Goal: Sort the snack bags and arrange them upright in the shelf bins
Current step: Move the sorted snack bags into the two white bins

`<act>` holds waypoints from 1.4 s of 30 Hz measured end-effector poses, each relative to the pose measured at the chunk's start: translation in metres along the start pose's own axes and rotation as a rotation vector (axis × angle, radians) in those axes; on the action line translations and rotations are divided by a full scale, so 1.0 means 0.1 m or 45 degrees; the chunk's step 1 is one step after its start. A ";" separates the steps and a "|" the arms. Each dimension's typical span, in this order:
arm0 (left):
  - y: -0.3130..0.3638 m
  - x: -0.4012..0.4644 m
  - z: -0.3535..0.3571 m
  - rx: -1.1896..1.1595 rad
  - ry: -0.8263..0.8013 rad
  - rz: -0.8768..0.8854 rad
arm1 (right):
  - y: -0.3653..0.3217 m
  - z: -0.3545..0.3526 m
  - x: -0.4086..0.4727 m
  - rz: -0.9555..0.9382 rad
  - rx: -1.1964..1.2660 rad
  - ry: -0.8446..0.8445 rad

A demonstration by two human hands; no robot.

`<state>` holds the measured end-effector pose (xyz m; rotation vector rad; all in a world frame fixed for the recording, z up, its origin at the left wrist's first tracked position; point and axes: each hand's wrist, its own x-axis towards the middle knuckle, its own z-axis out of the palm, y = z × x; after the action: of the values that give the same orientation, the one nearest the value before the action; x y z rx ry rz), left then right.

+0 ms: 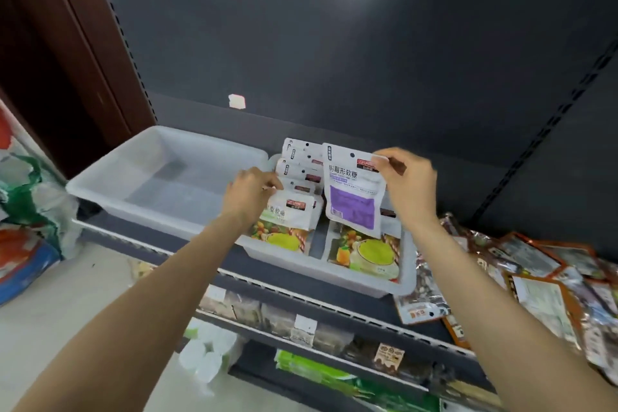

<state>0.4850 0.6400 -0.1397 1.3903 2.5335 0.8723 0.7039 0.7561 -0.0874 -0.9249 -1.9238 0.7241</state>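
Looking down through the head view, a purple bag (355, 191) is seen pinched by its top right corner between the thumb and fingers of the right hand (406, 182), hanging upright above the right half of the filled bin (371, 288), its lower edge just over a fruit-printed bag (364, 254) that lies flat there. The left hand (252, 192) is curled over the front of a row of white bags (297, 177) standing in the left half of that bin, and the tops appear to be pinched or steadied by its fingertips, though the exact contact cannot be told. A second, empty bin (110, 191) is set just beside it on the left, and a loose heap of orange bags (548, 281) is spread on the shelf (337, 306) to the right. Since the purple bag is held by one corner only, it could be swung or twisted as it is lowered, and could be caught on the bin wall or laid flat on the fruit bag instead of upright. With nothing behind it to lean on in that half, it could be tipped forward once released. If the left hand is withdrawn too soon, the standing row could be toppled like dominoes. A mismatch is also risked: purple stock could be mixed with the green-printed bags if the compartment is misjudged.
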 end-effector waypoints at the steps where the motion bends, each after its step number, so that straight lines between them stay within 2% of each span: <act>1: -0.09 0.06 0.05 0.072 -0.037 -0.007 | -0.02 0.06 -0.03 0.032 -0.007 0.007; 6: -0.37 0.19 0.15 0.089 -0.148 0.026 | -0.15 0.31 -0.24 0.127 0.055 0.025; 9: -0.47 0.27 0.13 -0.114 -0.274 0.058 | -0.24 0.45 -0.36 0.128 0.135 0.017; 12: -0.47 0.31 0.04 -0.454 -0.394 0.023 | -0.27 0.65 -0.42 0.147 0.098 0.011; 15: -0.42 0.28 -0.07 -0.683 -0.374 -0.019 | -0.22 0.86 -0.42 0.169 0.041 -0.026; 17: -0.45 0.27 -0.10 -0.724 -0.384 -0.017 | -0.18 0.99 -0.43 0.179 0.020 -0.030; 22: -0.61 0.24 -0.12 -0.587 -0.444 0.037 | -0.07 1.24 -0.54 0.316 -0.014 -0.171; 24: -0.63 0.20 -0.13 -0.558 -0.475 0.081 | -0.03 1.31 -0.59 0.378 -0.037 -0.168; 29: -0.61 0.14 -0.16 -0.451 -0.431 0.207 | -0.16 1.44 -0.62 0.364 0.000 -0.207; 32: -0.59 0.14 -0.16 -0.285 -0.391 0.274 | -0.17 1.46 -0.62 0.370 -0.139 -0.249; 36: -0.44 0.03 -0.17 -0.064 -0.284 0.417 | -0.15 1.22 -0.66 0.412 -0.175 -0.247; 42: 0.03 -0.30 -0.05 0.066 -0.187 0.661 | -0.08 0.58 -0.81 0.292 -0.296 -0.144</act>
<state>0.5025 0.6154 -0.1385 2.0917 2.1284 0.7347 0.6792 0.6776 -0.1446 -1.2890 -2.0526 0.7058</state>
